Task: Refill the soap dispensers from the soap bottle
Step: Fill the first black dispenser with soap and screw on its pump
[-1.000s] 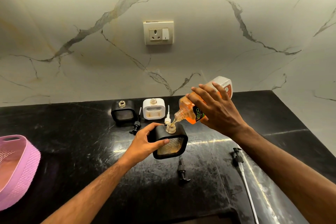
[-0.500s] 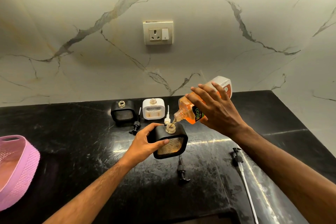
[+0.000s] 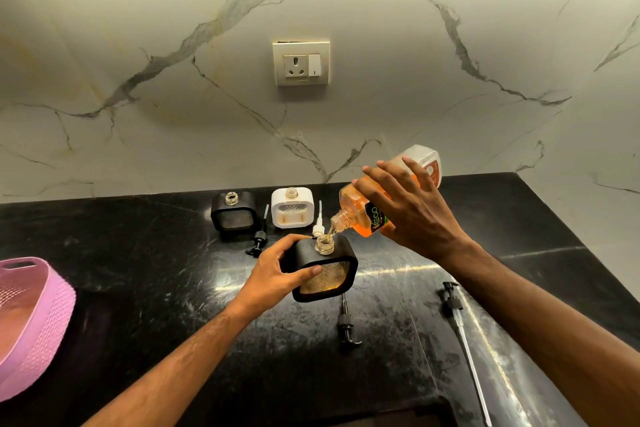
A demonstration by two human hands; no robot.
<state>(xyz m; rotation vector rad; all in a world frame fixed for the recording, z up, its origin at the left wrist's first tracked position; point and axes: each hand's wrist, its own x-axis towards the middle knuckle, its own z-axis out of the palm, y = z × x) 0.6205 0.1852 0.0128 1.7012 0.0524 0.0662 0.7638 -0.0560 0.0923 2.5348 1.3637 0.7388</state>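
My right hand (image 3: 412, 208) grips the orange soap bottle (image 3: 360, 215), tilted with its neck down and to the left. A thin stream of soap runs from it into the open neck of a black square dispenser (image 3: 332, 267). My left hand (image 3: 277, 274) holds that dispenser by its left side on the black counter (image 3: 138, 270). Amber soap shows in the dispenser's lower window. Behind stand a second black dispenser (image 3: 233, 215) and a white dispenser (image 3: 292, 208), both with open necks.
Loose pumps lie on the counter: a black pump (image 3: 258, 236) and a white pump (image 3: 318, 222) at the back, another black pump (image 3: 346, 326) in front, and a long-tubed pump (image 3: 457, 319) at the right. A pink basket (image 3: 31, 319) sits at the left edge. A wall socket (image 3: 301, 62) is above.
Almost nothing has moved. Both hands hold their positions while the soap keeps pouring into the black dispenser.
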